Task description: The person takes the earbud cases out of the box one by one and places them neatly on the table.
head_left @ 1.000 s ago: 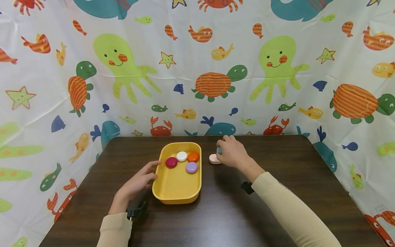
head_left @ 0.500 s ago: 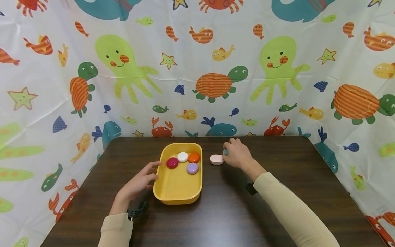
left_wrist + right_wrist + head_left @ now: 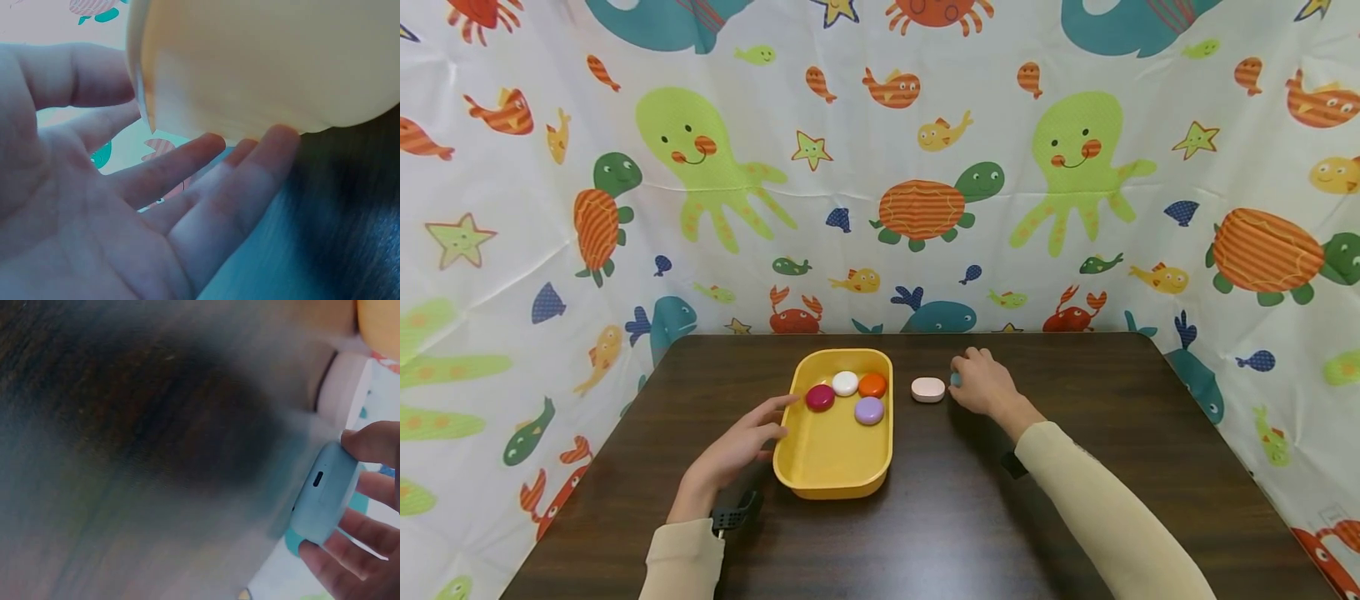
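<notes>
Between thumb and fingertips, my right hand [image 3: 981,385] holds a light blue earbud charging case [image 3: 325,492], its small port facing the right wrist camera. The case is close over the dark table, just right of a pale pink oval case [image 3: 928,389]. My left hand [image 3: 735,443] rests against the left side of a yellow tray [image 3: 833,490]. Its fairly straight fingers touch the tray's outer wall [image 3: 250,69], one fingertip at the rim. Inside the tray are small glossy rounded pieces: dark red [image 3: 820,397], white [image 3: 846,383], orange [image 3: 872,385] and lilac [image 3: 869,410].
The dark wood table [image 3: 940,533] runs back to a white curtain [image 3: 842,125] printed with sea animals. Behind the tray and the right hand lies the table's far edge. A dark strap [image 3: 730,517] circles the left wrist.
My right hand has moved right and slightly down with the blue case, uncovering the pink case. The left hand stays at the tray.
</notes>
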`<state>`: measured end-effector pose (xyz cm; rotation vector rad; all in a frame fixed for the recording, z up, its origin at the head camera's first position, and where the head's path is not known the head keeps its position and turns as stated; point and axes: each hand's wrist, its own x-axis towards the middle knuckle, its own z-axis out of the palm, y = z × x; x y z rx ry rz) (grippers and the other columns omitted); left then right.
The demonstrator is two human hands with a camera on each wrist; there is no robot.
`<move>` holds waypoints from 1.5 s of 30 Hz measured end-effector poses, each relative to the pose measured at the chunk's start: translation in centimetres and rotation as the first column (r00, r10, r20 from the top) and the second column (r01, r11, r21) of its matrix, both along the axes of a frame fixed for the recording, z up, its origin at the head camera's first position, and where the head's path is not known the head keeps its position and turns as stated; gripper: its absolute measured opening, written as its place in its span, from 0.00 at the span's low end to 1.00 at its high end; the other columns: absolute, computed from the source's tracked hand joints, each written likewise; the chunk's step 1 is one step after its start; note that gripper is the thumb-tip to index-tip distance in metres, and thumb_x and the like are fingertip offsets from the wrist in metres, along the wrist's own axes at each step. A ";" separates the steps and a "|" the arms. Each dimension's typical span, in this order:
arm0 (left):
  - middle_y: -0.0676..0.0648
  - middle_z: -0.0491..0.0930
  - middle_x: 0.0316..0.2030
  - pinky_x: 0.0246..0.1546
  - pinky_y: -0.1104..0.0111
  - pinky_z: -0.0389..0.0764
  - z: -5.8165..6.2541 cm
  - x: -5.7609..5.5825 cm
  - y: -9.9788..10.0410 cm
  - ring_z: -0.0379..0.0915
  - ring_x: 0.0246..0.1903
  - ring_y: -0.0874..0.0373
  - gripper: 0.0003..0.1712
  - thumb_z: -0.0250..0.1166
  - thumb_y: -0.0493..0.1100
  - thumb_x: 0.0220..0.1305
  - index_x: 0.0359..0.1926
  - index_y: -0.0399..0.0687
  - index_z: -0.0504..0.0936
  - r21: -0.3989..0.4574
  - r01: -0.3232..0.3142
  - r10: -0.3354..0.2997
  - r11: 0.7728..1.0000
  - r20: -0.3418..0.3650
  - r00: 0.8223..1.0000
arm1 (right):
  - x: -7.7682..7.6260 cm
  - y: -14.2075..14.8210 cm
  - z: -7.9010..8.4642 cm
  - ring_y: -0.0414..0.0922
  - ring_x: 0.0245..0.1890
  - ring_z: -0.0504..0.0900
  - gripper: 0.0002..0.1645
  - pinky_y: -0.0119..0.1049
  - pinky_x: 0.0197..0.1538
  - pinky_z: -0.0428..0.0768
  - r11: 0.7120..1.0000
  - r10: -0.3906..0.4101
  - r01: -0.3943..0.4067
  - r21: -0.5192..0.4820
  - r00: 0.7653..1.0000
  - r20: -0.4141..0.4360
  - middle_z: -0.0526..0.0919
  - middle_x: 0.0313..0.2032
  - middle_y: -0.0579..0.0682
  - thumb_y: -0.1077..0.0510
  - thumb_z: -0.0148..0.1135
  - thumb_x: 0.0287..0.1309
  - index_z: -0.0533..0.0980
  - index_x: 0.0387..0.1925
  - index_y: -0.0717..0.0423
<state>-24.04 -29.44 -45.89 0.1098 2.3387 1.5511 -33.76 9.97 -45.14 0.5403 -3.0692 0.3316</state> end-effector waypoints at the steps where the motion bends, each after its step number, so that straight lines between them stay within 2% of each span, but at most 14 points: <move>1: 0.33 0.57 0.73 0.61 0.39 0.73 0.0 0.0 0.0 0.61 0.67 0.35 0.34 0.55 0.42 0.74 0.77 0.48 0.58 0.003 0.002 -0.002 1.000 0.001 1.000 | -0.1 0.0 -0.2 0.53 0.49 0.73 0.20 0.51 0.47 0.83 1.000 0.002 -0.002 0.003 1.000 0.005 0.76 0.48 0.56 0.51 0.66 0.64 0.80 0.54 0.56; 9: 0.33 0.57 0.72 0.60 0.40 0.74 -0.1 -0.1 -0.1 0.62 0.66 0.35 0.33 0.55 0.41 0.74 0.77 0.47 0.60 0.006 -0.002 0.002 1.000 0.001 1.000 | -0.2 -0.1 -1.2 0.54 0.51 0.73 0.17 0.52 0.49 0.82 1.000 0.000 0.000 0.013 0.999 0.032 0.76 0.51 0.56 0.52 0.66 0.65 0.80 0.52 0.54; 16: 0.34 0.56 0.73 0.61 0.40 0.73 0.1 0.1 0.0 0.62 0.67 0.35 0.33 0.57 0.43 0.74 0.76 0.49 0.59 -0.010 -0.007 0.007 1.000 -0.005 1.000 | -0.2 -0.2 -1.4 0.53 0.51 0.73 0.17 0.52 0.46 0.83 1.000 0.008 -0.008 0.002 1.000 0.012 0.77 0.50 0.56 0.51 0.68 0.64 0.80 0.50 0.54; 25: 0.33 0.58 0.72 0.59 0.41 0.75 0.0 0.1 0.0 0.64 0.65 0.35 0.33 0.58 0.44 0.74 0.76 0.50 0.59 -0.024 -0.001 0.000 1.000 -0.015 1.000 | -0.2 -0.1 -1.5 0.54 0.51 0.73 0.20 0.54 0.46 0.83 1.000 0.005 -0.005 -0.011 0.999 0.034 0.77 0.49 0.55 0.49 0.70 0.62 0.80 0.52 0.53; 32: 0.33 0.58 0.72 0.60 0.42 0.75 -0.1 0.0 -0.1 0.65 0.65 0.35 0.34 0.58 0.45 0.75 0.76 0.50 0.58 -0.022 0.004 -0.004 1.000 -0.017 1.000 | 0.1 0.0 -0.4 0.54 0.53 0.73 0.19 0.55 0.50 0.82 1.000 0.011 -0.011 -0.013 0.998 0.060 0.77 0.52 0.56 0.52 0.67 0.64 0.81 0.54 0.53; 39: 0.32 0.58 0.72 0.59 0.41 0.75 -0.2 0.0 0.0 0.65 0.65 0.35 0.33 0.58 0.46 0.76 0.76 0.49 0.58 -0.023 0.004 -0.004 1.000 -0.009 1.000 | 0.6 -0.3 1.6 0.55 0.52 0.74 0.18 0.54 0.50 0.82 0.998 0.056 -0.056 0.008 0.998 0.016 0.78 0.51 0.56 0.56 0.64 0.64 0.81 0.54 0.56; 45: 0.32 0.59 0.71 0.60 0.41 0.75 -0.1 0.0 0.0 0.65 0.65 0.35 0.32 0.57 0.45 0.76 0.75 0.48 0.59 -0.020 0.004 -0.004 1.000 -0.008 1.000 | 1.1 -1.2 3.3 0.54 0.52 0.74 0.19 0.53 0.52 0.81 0.996 0.066 -0.067 -0.051 0.998 -0.016 0.79 0.51 0.56 0.55 0.67 0.64 0.81 0.54 0.57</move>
